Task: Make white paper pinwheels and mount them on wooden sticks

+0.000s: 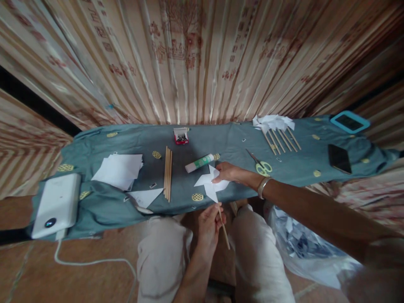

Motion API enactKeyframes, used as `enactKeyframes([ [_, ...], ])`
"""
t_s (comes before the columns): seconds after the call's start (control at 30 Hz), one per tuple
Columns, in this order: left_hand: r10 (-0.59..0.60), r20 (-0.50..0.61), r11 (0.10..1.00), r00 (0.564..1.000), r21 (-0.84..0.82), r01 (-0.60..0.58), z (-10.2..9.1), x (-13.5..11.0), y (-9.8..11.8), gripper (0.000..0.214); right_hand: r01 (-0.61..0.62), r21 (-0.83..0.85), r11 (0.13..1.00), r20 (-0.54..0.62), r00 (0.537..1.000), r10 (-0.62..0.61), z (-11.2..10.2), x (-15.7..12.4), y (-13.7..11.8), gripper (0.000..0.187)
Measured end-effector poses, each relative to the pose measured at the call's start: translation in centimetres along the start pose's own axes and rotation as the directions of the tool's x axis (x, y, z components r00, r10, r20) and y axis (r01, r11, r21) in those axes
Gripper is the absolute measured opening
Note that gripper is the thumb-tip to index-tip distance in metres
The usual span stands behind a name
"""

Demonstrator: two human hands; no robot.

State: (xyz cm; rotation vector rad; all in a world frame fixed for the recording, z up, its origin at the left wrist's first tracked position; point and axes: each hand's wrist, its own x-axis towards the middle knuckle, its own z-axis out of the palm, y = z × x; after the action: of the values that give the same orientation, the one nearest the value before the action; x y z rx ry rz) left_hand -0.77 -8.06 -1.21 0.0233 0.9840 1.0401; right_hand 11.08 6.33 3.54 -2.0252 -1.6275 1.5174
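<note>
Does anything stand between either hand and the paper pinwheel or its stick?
Nothing visible does. The right hand is already on the paper pinwheel, and the left hand holds the wooden stick below it. The glue stick lies just beyond the pinwheel, outside both gaps.

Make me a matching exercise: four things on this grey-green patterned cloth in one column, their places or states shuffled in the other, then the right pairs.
Things
1. White paper pinwheel
2. Small red-and-white cardboard box
3. Metal scissors with yellow-green handles
4. Slim, light-coloured wooden sticks

Places or states
A. Between the stack of white paper and the green-and-white glue stick
B. Just beyond the silver-coloured bracelet
C. Under the thumb of the right hand
D. Open, near the beige-and-red patterned curtain

Pairs: 1-C, 2-D, 3-B, 4-A
</note>
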Motion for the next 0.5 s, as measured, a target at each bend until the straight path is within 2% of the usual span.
enactKeyframes([
  [0.27, 0.079, -0.024, 0.997, 0.997, 0.022, -0.079, -0.5, 0.0, 0.6, 0.043, -0.013, -0.057, 0.998, 0.006, 1.0, 0.014, -0.1, 0.4, 0.0, 0.019],
  [0.5, 0.079, -0.053, 0.997, 0.995, 0.004, -0.079, -0.7, -0.2, 0.9, 0.041, 0.025, -0.091, 0.996, 0.034, 0.999, -0.022, -0.1, 1.1, 0.8, 0.018],
])
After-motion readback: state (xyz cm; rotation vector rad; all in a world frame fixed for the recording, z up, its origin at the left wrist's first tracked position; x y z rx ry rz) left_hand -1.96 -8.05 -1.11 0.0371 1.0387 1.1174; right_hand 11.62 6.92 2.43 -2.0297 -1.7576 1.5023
